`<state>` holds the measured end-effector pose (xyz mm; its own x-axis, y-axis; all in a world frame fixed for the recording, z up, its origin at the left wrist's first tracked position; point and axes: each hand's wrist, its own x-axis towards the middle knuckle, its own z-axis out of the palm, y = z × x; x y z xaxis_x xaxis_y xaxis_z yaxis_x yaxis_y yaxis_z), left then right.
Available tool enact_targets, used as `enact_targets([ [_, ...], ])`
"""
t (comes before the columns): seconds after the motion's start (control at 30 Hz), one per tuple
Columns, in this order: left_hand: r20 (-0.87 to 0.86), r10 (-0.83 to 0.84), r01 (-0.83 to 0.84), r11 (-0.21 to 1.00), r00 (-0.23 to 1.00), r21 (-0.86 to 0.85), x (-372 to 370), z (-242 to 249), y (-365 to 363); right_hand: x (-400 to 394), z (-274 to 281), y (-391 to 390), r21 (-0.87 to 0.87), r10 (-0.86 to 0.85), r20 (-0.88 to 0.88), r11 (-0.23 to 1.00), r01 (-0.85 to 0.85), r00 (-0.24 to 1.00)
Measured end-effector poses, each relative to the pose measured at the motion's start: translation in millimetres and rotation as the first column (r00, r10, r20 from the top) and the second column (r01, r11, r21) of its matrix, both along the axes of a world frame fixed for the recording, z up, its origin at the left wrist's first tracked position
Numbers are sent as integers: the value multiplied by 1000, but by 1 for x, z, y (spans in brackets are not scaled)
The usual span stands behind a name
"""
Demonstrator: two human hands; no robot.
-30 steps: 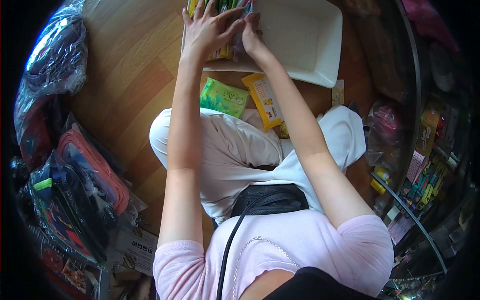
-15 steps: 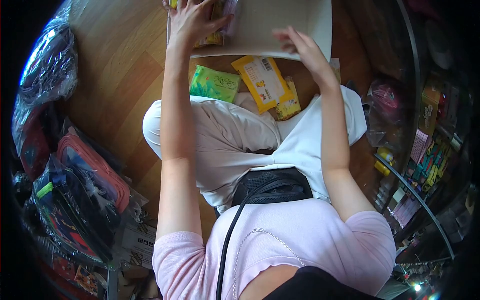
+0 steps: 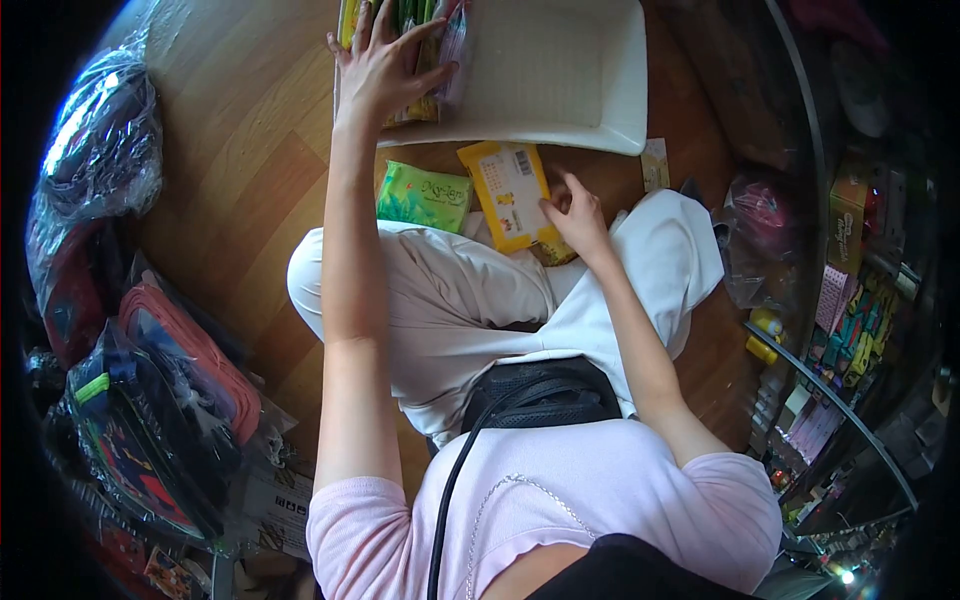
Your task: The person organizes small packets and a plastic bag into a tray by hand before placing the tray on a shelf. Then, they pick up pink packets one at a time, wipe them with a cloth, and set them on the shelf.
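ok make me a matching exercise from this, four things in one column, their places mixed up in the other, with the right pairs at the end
1. left hand
2. right hand
3. green packet
4. black pouch

A. at the person's waist
B. spread over the slim packs in the white tray
C. beside the white trousers, left of the yellow packet
D. at the right edge of the yellow packet

Pairs: 1-B, 2-D, 3-C, 4-A

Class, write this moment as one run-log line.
left hand: spread over packets in box | right hand: at yellow pack edge, grip unclear | green pack: outside box
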<state>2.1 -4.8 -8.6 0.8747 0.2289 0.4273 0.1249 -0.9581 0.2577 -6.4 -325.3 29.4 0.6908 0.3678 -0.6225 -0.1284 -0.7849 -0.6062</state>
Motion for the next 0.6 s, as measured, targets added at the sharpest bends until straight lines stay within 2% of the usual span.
enact_targets([
  [0.03,-22,5,-5,1000,1000,5,-1,0,0,-3,-1,-1,1,1,5,1000,-1,1000],
  [0.1,-35,13,-13,1000,999,13,0,1,0,-10,-9,-3,-100,201,215,978,-183,956],
  [0.13,-47,16,-15,1000,999,9,-1,2,-1,-13,-12,-1,-100,202,222,978,-184,954],
  [0.2,-53,22,-22,1000,998,7,-2,4,-2,-18,-21,5,-294,270,355,941,-167,895],
  [0.23,-47,23,-24,999,999,-26,-2,6,-3,-17,-32,5,-289,251,391,947,-141,886],
  [0.27,-42,24,-26,998,999,-57,-2,9,-3,-17,-37,4,-285,251,397,948,-142,883],
  [0.33,-71,39,-42,998,997,-42,-1,10,-3,-15,-37,8,-151,206,403,976,-157,892],
  [0.4,-97,44,-48,998,994,-43,-1,11,-4,-16,-27,9,-137,194,365,979,-153,911],
  [0.47,-101,44,-49,998,994,-49,-1,12,-5,-17,-4,13,-127,185,322,980,-151,929],
  [0.53,-98,36,-43,996,995,-73,-3,12,-5,-21,29,18,-103,179,135,981,-166,975],
  [0.57,-98,42,-49,996,994,-71,-3,12,-4,-23,42,18,-127,259,197,963,-237,946],
  [0.6,-101,40,-48,996,994,-71,-3,11,-4,-21,59,19,-127,263,195,962,-241,945],
])
